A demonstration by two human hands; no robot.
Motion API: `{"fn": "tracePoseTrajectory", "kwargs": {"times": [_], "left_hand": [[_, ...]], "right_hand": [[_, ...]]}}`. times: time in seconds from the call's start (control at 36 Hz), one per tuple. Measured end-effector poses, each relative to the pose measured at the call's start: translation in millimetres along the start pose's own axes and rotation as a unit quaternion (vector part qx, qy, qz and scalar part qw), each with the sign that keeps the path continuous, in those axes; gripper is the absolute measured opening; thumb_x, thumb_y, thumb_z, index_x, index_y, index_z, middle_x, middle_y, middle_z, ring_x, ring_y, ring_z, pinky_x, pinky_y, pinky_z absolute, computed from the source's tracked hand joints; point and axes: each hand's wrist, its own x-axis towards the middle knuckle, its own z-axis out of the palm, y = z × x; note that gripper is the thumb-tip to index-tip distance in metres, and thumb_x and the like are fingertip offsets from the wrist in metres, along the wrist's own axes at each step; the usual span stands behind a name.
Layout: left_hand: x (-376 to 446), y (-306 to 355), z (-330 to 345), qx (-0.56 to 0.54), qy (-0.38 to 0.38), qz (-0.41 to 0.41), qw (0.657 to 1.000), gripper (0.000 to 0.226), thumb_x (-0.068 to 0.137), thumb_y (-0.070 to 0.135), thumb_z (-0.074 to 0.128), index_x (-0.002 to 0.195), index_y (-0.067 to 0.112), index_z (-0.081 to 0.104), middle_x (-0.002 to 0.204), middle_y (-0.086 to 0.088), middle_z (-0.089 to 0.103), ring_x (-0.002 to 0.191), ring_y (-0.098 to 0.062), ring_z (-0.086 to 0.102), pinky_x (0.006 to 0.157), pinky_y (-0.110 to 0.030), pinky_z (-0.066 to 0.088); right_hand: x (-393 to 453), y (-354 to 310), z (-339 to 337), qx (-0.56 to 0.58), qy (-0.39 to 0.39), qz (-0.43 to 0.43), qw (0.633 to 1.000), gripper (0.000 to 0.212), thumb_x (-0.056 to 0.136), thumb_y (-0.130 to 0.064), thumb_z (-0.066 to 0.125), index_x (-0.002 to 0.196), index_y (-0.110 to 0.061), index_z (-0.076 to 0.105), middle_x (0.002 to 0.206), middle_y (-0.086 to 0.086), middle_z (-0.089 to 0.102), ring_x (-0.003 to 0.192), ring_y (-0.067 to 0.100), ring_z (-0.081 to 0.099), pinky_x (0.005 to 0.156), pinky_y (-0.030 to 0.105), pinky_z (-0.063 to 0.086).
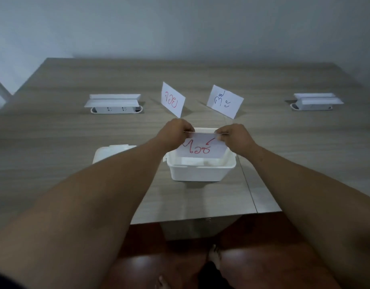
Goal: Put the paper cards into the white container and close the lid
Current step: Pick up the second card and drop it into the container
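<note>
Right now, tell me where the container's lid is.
In the head view the lid lies on the table, left of the open white container, partly hidden behind the left forearm.

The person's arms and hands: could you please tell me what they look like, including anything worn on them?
Both forearms are bare as far as the view shows: no sleeves, gloves, watch or bracelet visible. The left hand and right hand show no rings that I can make out, though the fingers are partly hidden and small in the picture. No markings or cables appear on either arm.
</note>
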Motion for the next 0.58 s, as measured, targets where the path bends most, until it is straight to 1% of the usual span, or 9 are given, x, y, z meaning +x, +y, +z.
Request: {"fn": "tracePoseTrajectory", "kwargs": {"times": [0.08,0.17,0.25,0.31,0.39,0.44,0.5,0.53,0.58], "left_hand": [[-10.3,-10.2,16.3,-0.007,-0.020,-0.009,1.000,0.024,0.089,0.010,0.061,0.109,0.011,0.074,0.114,-0.006,0.073,0.106,-0.022,0.065,0.091,-0.028,0.048],[-18.6,-20.0,31.7,-0.014,-0.045,-0.026,0.999,0.027,0.089,0.005,0.060,0.110,0.010,0.074,0.116,-0.004,0.073,0.110,-0.021,0.064,0.091,-0.023,0.045],[-20.7,-27.8,45.0,-0.015,-0.075,-0.040,0.996,0.025,0.088,0.005,0.061,0.108,0.009,0.075,0.115,-0.006,0.073,0.111,-0.023,0.064,0.097,-0.029,0.049],[-19.8,-28.5,49.1,-0.012,-0.097,-0.045,0.994,0.024,0.087,0.005,0.062,0.107,0.007,0.075,0.115,-0.007,0.073,0.109,-0.024,0.065,0.097,-0.033,0.051],[-17.5,-28.3,55.7,-0.007,-0.129,-0.052,0.990,0.023,0.087,0.009,0.065,0.106,0.006,0.075,0.113,-0.009,0.074,0.108,-0.023,0.065,0.095,-0.030,0.051],[-16.5,-27.8,61.9,-0.005,-0.161,-0.063,0.985,0.022,0.086,0.010,0.066,0.105,0.005,0.076,0.113,-0.009,0.074,0.109,-0.022,0.065,0.096,-0.029,0.050],[-15.3,-28.2,66.6,0.004,-0.187,-0.074,0.980,0.021,0.086,0.014,0.066,0.100,0.005,0.077,0.107,-0.009,0.075,0.103,-0.021,0.066,0.089,-0.026,0.049],[-13.4,-28.0,67.7,0.006,-0.194,-0.083,0.977,0.022,0.086,0.020,0.065,0.096,0.004,0.078,0.098,-0.009,0.076,0.093,-0.021,0.066,0.082,-0.026,0.048],[-3.3,-27.8,68.5,0.014,-0.200,-0.108,0.974,0.041,0.088,0.036,0.062,0.084,-0.003,0.074,0.077,-0.011,0.072,0.075,-0.023,0.063,0.072,-0.033,0.048]], "right_hand": [[-7.7,7.8,14.1,-0.017,-0.012,0.000,1.000,0.019,0.082,0.000,0.066,0.099,-0.003,0.074,0.105,0.014,0.073,0.098,0.026,0.067,0.081,0.023,0.044],[-15.7,16.7,24.4,-0.034,-0.015,0.002,0.999,0.019,0.083,0.001,0.065,0.099,-0.002,0.074,0.105,0.014,0.074,0.096,0.023,0.067,0.083,0.025,0.048],[-24.5,24.5,31.6,-0.055,-0.038,0.001,0.998,0.020,0.085,-0.002,0.064,0.102,-0.003,0.074,0.107,0.013,0.074,0.101,0.024,0.067,0.084,0.021,0.044],[-28.0,28.1,34.2,-0.064,-0.057,0.000,0.996,0.020,0.087,-0.007,0.063,0.103,-0.003,0.074,0.107,0.011,0.075,0.103,0.023,0.067,0.087,0.025,0.048],[-31.3,33.9,35.5,-0.065,-0.078,0.005,0.995,0.020,0.089,-0.014,0.062,0.100,-0.003,0.075,0.107,0.009,0.075,0.103,0.021,0.066,0.092,0.030,0.051],[-31.5,40.6,36.9,-0.081,-0.103,0.007,0.991,0.022,0.090,-0.018,0.061,0.098,-0.005,0.076,0.105,0.007,0.076,0.100,0.020,0.067,0.090,0.030,0.051],[-31.3,46.2,38.1,-0.092,-0.124,0.012,0.988,0.023,0.090,-0.022,0.061,0.093,-0.005,0.076,0.100,0.006,0.076,0.095,0.021,0.068,0.088,0.034,0.054],[-29.7,48.7,38.0,-0.096,-0.131,0.013,0.987,0.026,0.089,-0.025,0.061,0.090,-0.004,0.076,0.096,0.007,0.077,0.092,0.023,0.068,0.086,0.036,0.055],[-23.3,53.1,35.2,-0.099,-0.130,0.014,0.986,0.036,0.089,-0.033,0.058,0.080,0.000,0.071,0.083,0.013,0.075,0.082,0.027,0.068,0.080,0.041,0.056]]}}
